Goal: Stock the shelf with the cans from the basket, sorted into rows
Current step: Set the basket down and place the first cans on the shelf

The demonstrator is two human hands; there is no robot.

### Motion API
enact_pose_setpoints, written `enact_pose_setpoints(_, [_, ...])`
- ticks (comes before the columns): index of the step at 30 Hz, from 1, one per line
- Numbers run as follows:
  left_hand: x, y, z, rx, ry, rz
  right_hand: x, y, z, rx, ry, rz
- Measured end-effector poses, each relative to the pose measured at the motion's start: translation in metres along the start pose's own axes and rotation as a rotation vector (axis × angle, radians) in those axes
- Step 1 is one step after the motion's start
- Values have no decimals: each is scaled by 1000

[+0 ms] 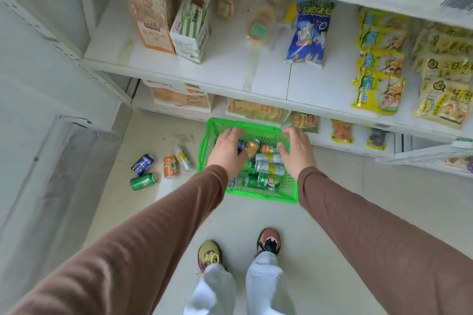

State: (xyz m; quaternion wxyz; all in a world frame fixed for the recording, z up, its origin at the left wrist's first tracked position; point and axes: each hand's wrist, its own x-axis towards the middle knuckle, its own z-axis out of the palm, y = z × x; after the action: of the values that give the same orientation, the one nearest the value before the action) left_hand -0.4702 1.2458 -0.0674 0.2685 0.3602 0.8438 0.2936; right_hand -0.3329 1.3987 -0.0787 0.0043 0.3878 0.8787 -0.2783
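Over the green basket (258, 193) on the floor, both hands are held palm-down above the cans (268, 169). The left hand (227, 152) is over the left half, its fingers (234, 133) loosely curled toward the far rim; whether a can is under them cannot be told. The right hand (298, 151) is over the right half, fingers slightly spread and bent, thumb near an orange can (268, 149); no grip is seen. The cans lie on their sides, directly below the fingers, long axes mostly running left–right, a few slanted. The silver-yellow cans in the middle are judged nearer the right hand, the blue (240, 146) and orange cans at the far left nearer the left hand. Four cans (158, 167) lie loose on the floor, left of the basket. A bare stretch of the shelf (230, 69) is noted up and far. A grasp across a can's short axis is judged next.
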Motion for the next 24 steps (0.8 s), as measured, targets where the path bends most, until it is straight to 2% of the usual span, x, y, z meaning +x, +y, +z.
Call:
enact_pose_setpoints(4, [6,-47,70,2,-80,-131,10,55,65,-94,-160,76])
enact_pose_setpoints(11, [34,-111,179,45,-213,-210,42,148,169,-207,-345,143])
enact_pose_setpoints(17, [65,-152,257,73,-277,-232,75,202,245,-254,-423,150])
enact_pose_setpoints(24, [95,-191,312,97,-314,-244,104,222,318,-400,-459,58])
